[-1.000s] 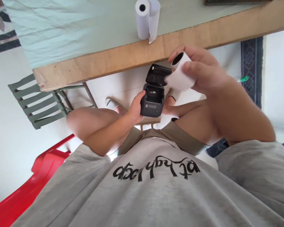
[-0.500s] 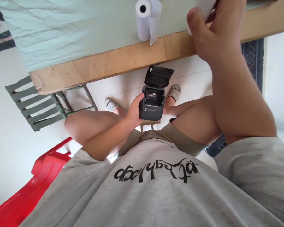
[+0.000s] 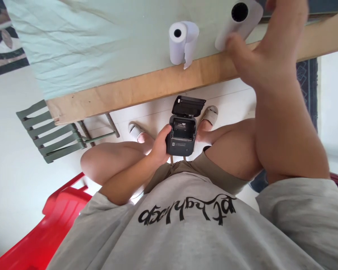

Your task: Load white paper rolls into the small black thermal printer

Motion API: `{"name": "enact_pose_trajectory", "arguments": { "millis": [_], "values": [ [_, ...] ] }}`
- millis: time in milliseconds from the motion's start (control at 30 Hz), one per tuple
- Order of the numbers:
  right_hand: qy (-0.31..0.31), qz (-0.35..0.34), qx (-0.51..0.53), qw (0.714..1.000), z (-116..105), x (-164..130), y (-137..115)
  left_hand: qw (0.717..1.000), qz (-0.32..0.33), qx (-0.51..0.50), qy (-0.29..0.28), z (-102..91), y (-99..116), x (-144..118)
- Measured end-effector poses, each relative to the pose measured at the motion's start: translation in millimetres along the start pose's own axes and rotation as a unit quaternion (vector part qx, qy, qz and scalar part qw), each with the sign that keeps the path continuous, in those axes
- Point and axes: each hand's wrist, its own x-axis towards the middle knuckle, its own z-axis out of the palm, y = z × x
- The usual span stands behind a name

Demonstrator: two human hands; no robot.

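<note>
My left hand (image 3: 161, 146) is closed round the side of a small black thermal printer (image 3: 181, 146), held low between my knees. Its hinged lid (image 3: 188, 106) stands up and the paper bay shows no roll. Up at the table's edge, my right hand (image 3: 273, 56) has its thumb against a white paper roll (image 3: 228, 32) with a wide dark core; its other fingers are partly out of frame, behind the roll. A slimmer paper roll (image 3: 177, 47) stands upright on the table to the left, its loose end hanging out at its right side.
A pale green cloth covers the table (image 3: 124, 95), whose wooden edge runs across in front of me. A dark flat object (image 3: 318, 7) lies at the upper right. A green slatted folding stool (image 3: 53, 135) and a red plastic chair (image 3: 62, 210) stand at the left.
The camera view has shifted, so the table and printer sit lower in the picture. The wide-core roll by my right hand now shows its top end. My left hand still holds the printer.
</note>
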Motion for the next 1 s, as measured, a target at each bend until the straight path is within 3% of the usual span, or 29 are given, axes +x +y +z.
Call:
{"name": "enact_pose_trajectory", "arguments": {
  "millis": [67, 100, 200, 300, 400, 500, 633, 733, 800, 900, 967, 1000],
  "values": [
    [0.066, -0.057, -0.105, 0.991, 3, -1, -10, 1.0, 0.016, 0.018, 0.011, -0.3, 1, -1],
    [0.06, -0.074, -0.145, 0.985, 7, -1, -18, 0.999, 0.022, 0.022, 0.021, -0.3, 1, -2],
    [-0.053, -0.083, -0.212, 0.972, 29, 3, -46, 0.998, 0.034, 0.014, 0.056, -0.1, 2, -1],
    [-0.145, -0.028, -0.257, 0.955, 53, 11, -69, 0.997, 0.039, 0.009, 0.073, -0.9, 2, -1],
    [-0.191, 0.048, -0.259, 0.945, 66, 18, -76, 0.997, 0.04, 0.006, 0.069, -3.1, 2, -1],
    [-0.185, 0.055, -0.228, 0.954, 66, 21, -68, 0.997, 0.035, 0.009, 0.062, -5.5, 1, -1],
    [-0.102, -0.032, -0.113, 0.988, 56, 10, -49, 0.997, 0.039, 0.015, 0.066, -6.9, 1, -1],
    [-0.061, -0.11, 0.091, 0.988, 46, -11, -43, 0.998, 0.04, 0.006, 0.056, -6.9, 1, 0],
    [-0.09, -0.122, 0.268, 0.951, 39, -30, -43, 0.999, 0.031, 0.009, 0.038, -6.8, 0, 0],
    [-0.215, -0.06, 0.475, 0.851, 32, -58, -44, 0.998, 0.048, 0.006, 0.028, -5.3, -2, 1],
    [-0.28, 0.007, 0.516, 0.809, 33, -73, -43, 0.998, 0.061, -0.008, 0.03, -3.0, -2, 2],
    [-0.297, 0.041, 0.505, 0.81, 34, -79, -41, 0.998, 0.061, -0.014, 0.032, -1.4, -2, 2]
  ]
}}
